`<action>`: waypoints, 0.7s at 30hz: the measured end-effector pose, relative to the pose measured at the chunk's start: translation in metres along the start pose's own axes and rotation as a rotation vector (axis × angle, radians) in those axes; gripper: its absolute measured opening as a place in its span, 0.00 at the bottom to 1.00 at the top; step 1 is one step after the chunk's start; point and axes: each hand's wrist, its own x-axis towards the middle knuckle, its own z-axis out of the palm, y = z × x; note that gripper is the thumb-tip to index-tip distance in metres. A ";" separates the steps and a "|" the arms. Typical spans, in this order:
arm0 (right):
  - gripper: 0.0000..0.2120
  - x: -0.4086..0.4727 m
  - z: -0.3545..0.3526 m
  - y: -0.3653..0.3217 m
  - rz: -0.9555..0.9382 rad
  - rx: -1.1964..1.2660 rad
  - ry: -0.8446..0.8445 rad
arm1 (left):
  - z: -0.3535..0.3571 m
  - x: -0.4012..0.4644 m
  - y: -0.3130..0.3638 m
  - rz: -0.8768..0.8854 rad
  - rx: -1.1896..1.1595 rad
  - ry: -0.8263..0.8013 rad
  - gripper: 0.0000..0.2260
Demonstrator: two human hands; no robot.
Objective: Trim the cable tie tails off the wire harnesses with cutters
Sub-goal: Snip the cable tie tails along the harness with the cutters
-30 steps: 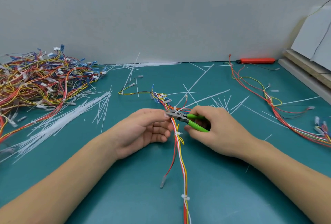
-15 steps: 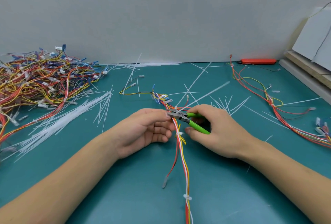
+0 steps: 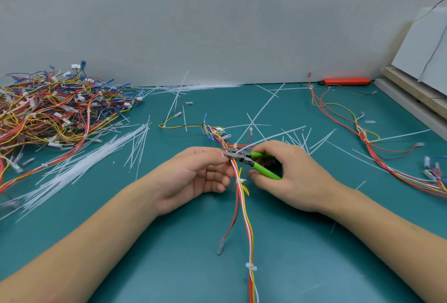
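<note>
On the teal mat, the left hand [image 3: 193, 177] pinches the red, white and yellow wire harness [image 3: 243, 206], which runs lengthwise away from the person between both hands. The right hand [image 3: 290, 177] grips green-handled cutters [image 3: 244, 158], their steel nose lying crosswise against the bundle beside a long white cable-tie tail [image 3: 271, 135] slanting up to the right.

A wiring assembly workshop. Left of the fingers [image 3: 219, 177], a heap of harnesses [image 3: 55, 111] covers the teal desk [image 3: 169, 266]. Loose white cable ties [image 3: 79, 169] lie around.

Teal counter [image 3: 314, 266], strewn with cut white tie tails [image 3: 72, 172], a tangled harness pile [image 3: 48, 111] far left, loose harnesses [image 3: 377, 157] right, an orange tool [image 3: 347, 81] at the back
</note>
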 end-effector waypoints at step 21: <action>0.17 -0.002 0.000 -0.008 -0.004 0.017 0.046 | 0.000 0.000 0.001 -0.010 0.010 -0.014 0.08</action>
